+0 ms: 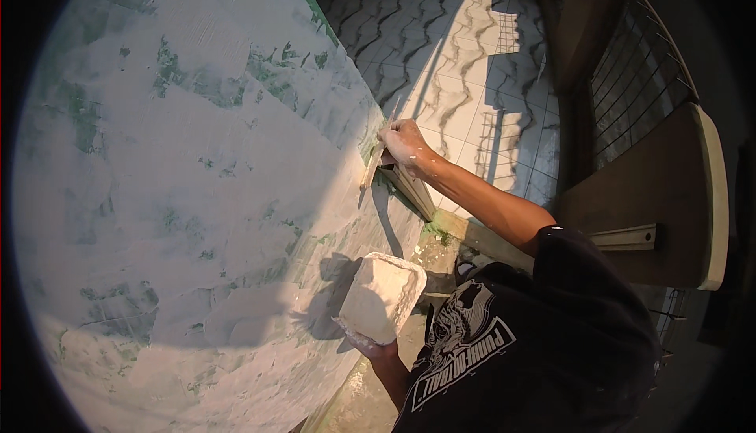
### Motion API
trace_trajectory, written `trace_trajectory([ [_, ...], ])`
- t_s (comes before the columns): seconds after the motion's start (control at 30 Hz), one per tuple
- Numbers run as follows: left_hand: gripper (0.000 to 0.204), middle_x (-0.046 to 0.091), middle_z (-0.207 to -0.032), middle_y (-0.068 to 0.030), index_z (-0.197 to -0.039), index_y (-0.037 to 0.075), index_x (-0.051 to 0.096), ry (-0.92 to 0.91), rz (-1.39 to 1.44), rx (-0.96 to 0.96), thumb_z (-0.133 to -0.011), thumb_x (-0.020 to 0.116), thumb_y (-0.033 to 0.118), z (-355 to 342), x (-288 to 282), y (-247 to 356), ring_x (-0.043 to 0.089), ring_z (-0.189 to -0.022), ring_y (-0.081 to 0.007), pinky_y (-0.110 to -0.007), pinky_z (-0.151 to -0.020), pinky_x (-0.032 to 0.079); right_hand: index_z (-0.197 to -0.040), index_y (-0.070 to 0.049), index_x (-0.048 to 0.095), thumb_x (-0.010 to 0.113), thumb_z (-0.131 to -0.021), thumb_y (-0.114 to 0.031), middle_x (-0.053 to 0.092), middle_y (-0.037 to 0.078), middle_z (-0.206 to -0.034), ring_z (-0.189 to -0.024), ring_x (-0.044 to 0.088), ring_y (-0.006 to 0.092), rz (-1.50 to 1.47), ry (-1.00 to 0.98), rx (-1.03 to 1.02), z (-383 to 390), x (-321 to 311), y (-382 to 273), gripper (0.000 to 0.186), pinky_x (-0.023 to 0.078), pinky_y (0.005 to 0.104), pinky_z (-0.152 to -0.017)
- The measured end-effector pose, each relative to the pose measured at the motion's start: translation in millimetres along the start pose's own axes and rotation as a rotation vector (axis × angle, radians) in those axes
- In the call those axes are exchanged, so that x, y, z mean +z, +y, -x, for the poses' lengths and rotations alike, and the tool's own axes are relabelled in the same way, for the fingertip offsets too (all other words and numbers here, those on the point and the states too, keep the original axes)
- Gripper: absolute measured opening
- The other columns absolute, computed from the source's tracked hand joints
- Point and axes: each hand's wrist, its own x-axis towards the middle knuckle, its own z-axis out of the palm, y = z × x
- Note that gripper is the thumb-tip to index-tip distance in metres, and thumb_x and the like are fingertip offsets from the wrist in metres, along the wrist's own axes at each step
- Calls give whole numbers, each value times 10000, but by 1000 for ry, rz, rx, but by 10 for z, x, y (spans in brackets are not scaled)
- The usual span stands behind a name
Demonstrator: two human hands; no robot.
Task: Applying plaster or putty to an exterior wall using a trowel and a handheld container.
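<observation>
My right hand [404, 146] is closed on a flat, thin putty scraper [370, 168], seen nearly edge-on against the right edge of the wall. White paste smears the fingers and specks the forearm. My left hand [373, 345] grips a rectangular tub [419, 282] from its lower end, with most of the fingers hidden behind it. Whitish putty [376, 299] lies in the tub, and its rim is crusted with the same stuff. The wall [197, 220] fills the left side, coated in uneven white with green patches showing through.
Beyond the wall edge, a tiled floor [465, 94] with dark wavy veins lies partly in sunlight. On the right stands a brown panel [638, 189] with a pale rim, beside a wire grid [642, 78]. A ledge [480, 237] runs below my right forearm.
</observation>
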Motion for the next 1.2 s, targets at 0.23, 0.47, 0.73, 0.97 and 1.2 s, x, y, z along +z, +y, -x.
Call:
trace_trajectory([
  [0.23,463,580,-1043,-69,-1146,57,502,-48,677,-280,-966,296,430,-55,-70,-25,564,-962,-216,-363,-851,468,-884,55,550,460,-879,-129,589,100,-783,-651,608,178,-125,74,-117,269,-270,-44,205,538,332,-583],
  [0.47,405,582,-1053,-64,-1131,57,512,-176,647,-217,-955,346,383,-4,-332,-254,570,-955,-193,-337,-840,473,-829,93,601,495,-840,-105,616,143,-754,-624,619,216,259,165,-165,52,19,410,224,534,343,-569],
  [0.73,437,606,-1006,-47,-1094,86,540,-222,1042,-399,-945,335,443,-28,-555,-382,582,-925,-201,-347,-844,472,-897,109,567,479,-860,-93,614,155,-787,-645,633,214,-58,56,-125,141,96,-169,224,558,309,-603],
  [0.97,544,522,-1211,-102,-1220,69,467,-210,821,-497,-924,320,501,34,-273,-13,503,-1114,-283,-479,-967,386,-977,113,536,477,-868,-94,603,185,-888,-730,639,261,45,184,-190,184,-213,133,241,562,386,-631],
  [1.2,583,482,-1261,-108,-1251,58,431,-224,700,-296,-916,312,520,158,-453,-136,478,-1147,-306,-490,-991,365,-810,98,595,512,-838,-89,614,158,-758,-639,631,222,185,256,-253,-134,187,288,207,556,344,-545],
])
